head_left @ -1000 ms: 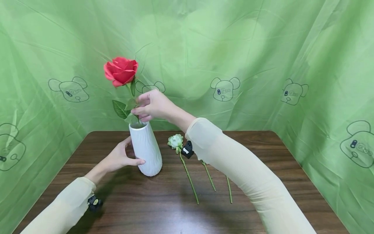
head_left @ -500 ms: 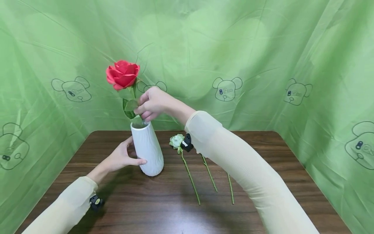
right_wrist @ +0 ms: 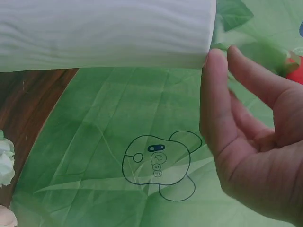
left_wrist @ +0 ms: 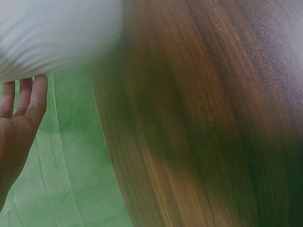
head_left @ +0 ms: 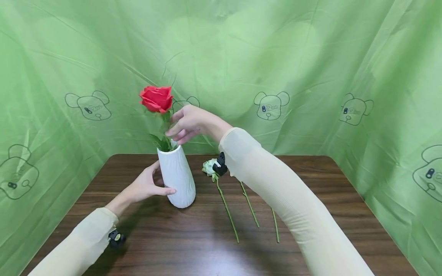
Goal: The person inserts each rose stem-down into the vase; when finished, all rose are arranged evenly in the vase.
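A white ribbed vase (head_left: 177, 178) stands on the table, tilted slightly leftward. My left hand (head_left: 145, 186) holds its lower left side, thumb in front; in the left wrist view, fingertips (left_wrist: 40, 87) touch the vase. A red rose (head_left: 156, 99) stands in the vase, its green leaves (head_left: 163, 143) at the mouth. My right hand (head_left: 191, 122) is just right of the stem, fingers loosely bent. In the right wrist view, thumb and fingers are apart, and one fingertip (right_wrist: 217, 59) is at the vase rim (right_wrist: 213, 28); the leaves are blurred.
Right of the vase lies a white flower (head_left: 209, 167) on the brown wooden table (head_left: 193, 237). Two more green stems, one stem (head_left: 250, 205) and another stem (head_left: 275, 226), run under the right sleeve (head_left: 276, 180), which hides their heads. Green curtain (head_left: 221, 57) surrounds the table.
The red rose has dropped lower into the vase and turned, its leaves now at the mouth. My right hand's fingers have loosened from the stem. My left hand stays on the vase.
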`<state>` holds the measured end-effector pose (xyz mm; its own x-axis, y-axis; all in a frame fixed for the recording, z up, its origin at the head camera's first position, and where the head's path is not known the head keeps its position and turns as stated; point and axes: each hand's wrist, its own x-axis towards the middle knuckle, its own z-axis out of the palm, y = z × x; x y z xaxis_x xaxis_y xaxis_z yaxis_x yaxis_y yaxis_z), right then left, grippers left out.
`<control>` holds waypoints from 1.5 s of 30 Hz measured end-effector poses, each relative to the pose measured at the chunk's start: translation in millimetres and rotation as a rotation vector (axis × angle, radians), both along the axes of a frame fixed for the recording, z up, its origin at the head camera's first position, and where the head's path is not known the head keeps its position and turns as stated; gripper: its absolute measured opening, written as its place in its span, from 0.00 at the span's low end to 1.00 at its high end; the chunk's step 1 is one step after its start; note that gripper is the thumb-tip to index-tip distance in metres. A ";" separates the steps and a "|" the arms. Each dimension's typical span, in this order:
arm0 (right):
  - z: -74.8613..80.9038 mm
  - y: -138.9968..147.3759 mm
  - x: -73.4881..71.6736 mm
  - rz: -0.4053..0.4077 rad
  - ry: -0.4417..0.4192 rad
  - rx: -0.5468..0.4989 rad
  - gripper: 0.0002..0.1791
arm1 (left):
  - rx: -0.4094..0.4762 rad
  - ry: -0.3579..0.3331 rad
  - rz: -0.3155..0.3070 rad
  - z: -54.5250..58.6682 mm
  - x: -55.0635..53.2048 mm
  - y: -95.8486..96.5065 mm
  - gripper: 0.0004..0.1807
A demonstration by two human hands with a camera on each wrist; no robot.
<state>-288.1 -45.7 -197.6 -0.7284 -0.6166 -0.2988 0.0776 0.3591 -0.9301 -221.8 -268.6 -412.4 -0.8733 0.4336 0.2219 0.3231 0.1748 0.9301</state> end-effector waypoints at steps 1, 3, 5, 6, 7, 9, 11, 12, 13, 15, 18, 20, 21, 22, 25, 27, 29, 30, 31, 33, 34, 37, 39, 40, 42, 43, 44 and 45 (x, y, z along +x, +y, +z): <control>0.0 1.8 -0.6 -0.006 0.005 0.004 0.32 | 0.001 0.001 0.000 0.2 -0.2 0.4 0.48; 0.4 5.3 -1.3 -0.014 0.016 0.010 0.30 | -0.002 0.004 0.003 0.9 -0.2 0.8 0.48; 0.5 8.3 -2.0 -0.016 0.020 0.010 0.28 | -0.009 0.004 0.008 2.1 0.1 0.6 0.48; 0.5 9.5 -2.3 -0.016 0.017 0.009 0.28 | -0.013 0.003 0.009 2.5 0.1 0.4 0.48; 0.3 10.5 -2.7 -0.016 0.015 0.008 0.27 | -0.017 0.002 0.013 3.4 0.4 0.2 0.48; 0.0 12.5 -3.2 -0.016 0.006 0.001 0.27 | -0.023 -0.001 0.020 4.5 0.5 -0.2 0.47; -0.4 14.6 -3.6 -0.023 -0.005 -0.007 0.26 | -0.028 -0.004 0.025 4.9 0.4 -0.9 0.47; -0.5 15.8 -3.5 -0.024 -0.013 -0.012 0.25 | -0.030 -0.004 0.027 5.0 0.3 -1.1 0.47; -0.9 17.1 -3.5 -0.024 -0.020 -0.019 0.24 | -0.031 -0.005 0.028 4.7 0.1 -1.4 0.47; -1.4 20.5 -3.1 -0.018 -0.035 -0.027 0.21 | -0.034 -0.006 0.028 3.8 -0.3 -2.2 0.47; -2.5 27.5 -3.1 -0.006 -0.046 -0.028 0.18 | -0.034 -0.007 0.028 3.6 -0.2 -2.8 0.47; -3.7 34.2 -3.4 0.003 -0.039 -0.017 0.16 | -0.034 0.000 0.029 3.2 -0.5 -2.2 0.47; -4.4 38.1 -3.6 0.004 -0.036 -0.012 0.16 | -0.032 0.002 0.030 3.2 -0.5 -1.7 0.47; -5.2 42.6 -3.7 0.007 -0.031 -0.007 0.15 | -0.029 0.004 0.028 2.7 -0.8 -1.2 0.47; -9.3 58.8 -3.6 0.007 -0.018 0.007 0.16 | -0.025 0.011 0.025 1.5 -1.8 0.2 0.47; -13.8 71.8 -3.7 0.000 -0.016 0.013 0.17 | -0.022 0.008 0.021 1.4 -2.1 0.9 0.48; -19.3 85.9 -3.8 -0.018 -0.022 0.019 0.18 | -0.025 0.009 0.018 1.4 -2.5 1.3 0.48; -22.2 93.2 -4.0 -0.027 -0.026 0.021 0.18 | -0.027 0.009 0.018 1.2 -2.7 1.2 0.48; -25.3 100.4 -4.5 -0.037 -0.031 0.023 0.19 | -0.029 0.007 0.019 1.2 -2.8 1.0 0.48; -31.1 114.3 -5.7 -0.058 -0.036 0.027 0.20 | -0.040 0.013 0.027 1.3 -3.2 0.0 0.47; -34.0 121.2 -6.4 -0.068 -0.036 0.028 0.20 | -0.047 0.018 0.035 1.4 -3.3 -0.7 0.47; -43.1 140.8 -8.2 -0.086 -0.020 0.035 0.21 | -0.055 0.023 0.054 1.9 -2.4 -2.8 0.46; -50.1 154.2 -8.3 -0.103 -0.007 0.035 0.22 | -0.053 0.024 0.057 2.3 -1.6 -3.2 0.47; -54.0 160.9 -7.6 -0.115 -0.009 0.030 0.23 | -0.047 0.021 0.053 2.3 -1.2 -3.3 0.47; -62.4 174.6 -5.7 -0.131 0.007 0.029 0.24 | -0.039 0.017 0.048 2.5 -0.5 -3.0 0.47; -66.9 181.5 -4.1 -0.140 0.015 0.029 0.25 | -0.036 0.014 0.045 2.4 -0.2 -2.9 0.47; -71.7 188.3 -2.0 -0.149 0.021 0.027 0.26 | -0.035 0.014 0.046 2.2 0.3 -2.9 0.47; -77.0 195.0 0.0 -0.162 0.018 0.019 0.27 | -0.036 0.015 0.049 1.9 0.7 -3.1 0.47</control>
<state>-288.1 149.3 -274.6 -0.8233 -0.4847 -0.2954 0.1196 0.3606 -0.9250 -221.1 -271.7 -410.5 -0.8903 0.3986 0.2200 0.3271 0.2240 0.9180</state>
